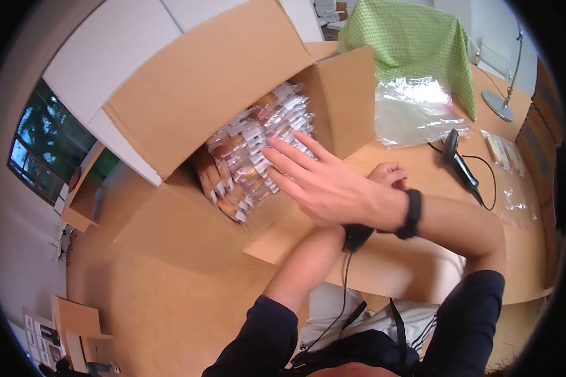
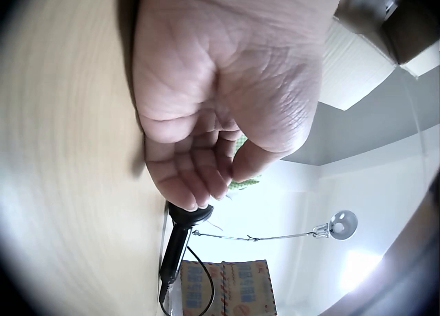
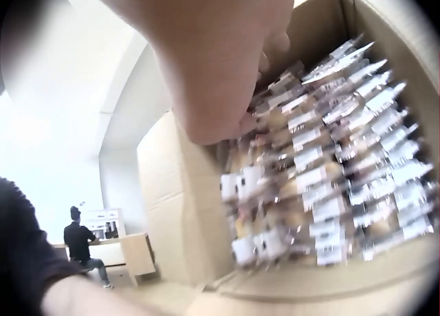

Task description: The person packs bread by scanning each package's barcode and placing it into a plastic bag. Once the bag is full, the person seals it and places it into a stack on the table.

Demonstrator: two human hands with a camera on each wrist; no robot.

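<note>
My right hand [image 1: 327,185] stretches over the near side of a large cardboard box [image 1: 349,100], fingers straight and holding nothing. Inside the box stand rows of clear plastic packets [image 3: 323,165] with white labels and orange-brown contents. In the right wrist view, the right hand [image 3: 220,69] overlaps the box's edge beside the packets. My arms cross, the right one above. Beyond it, the left hand [image 1: 391,174] rests on the table with its fingers loosely curled and nothing in them. A black handheld scanner [image 2: 177,244] lies past its fingertips in the left wrist view.
Clear plastic bags [image 1: 415,113] lie by a green checked cloth [image 1: 409,38]. The scanner's cable [image 1: 493,179] loops on the table. A desk lamp [image 1: 498,105] and a few small packets [image 1: 506,154] are at the right. Another person [image 3: 81,240] sits in the background.
</note>
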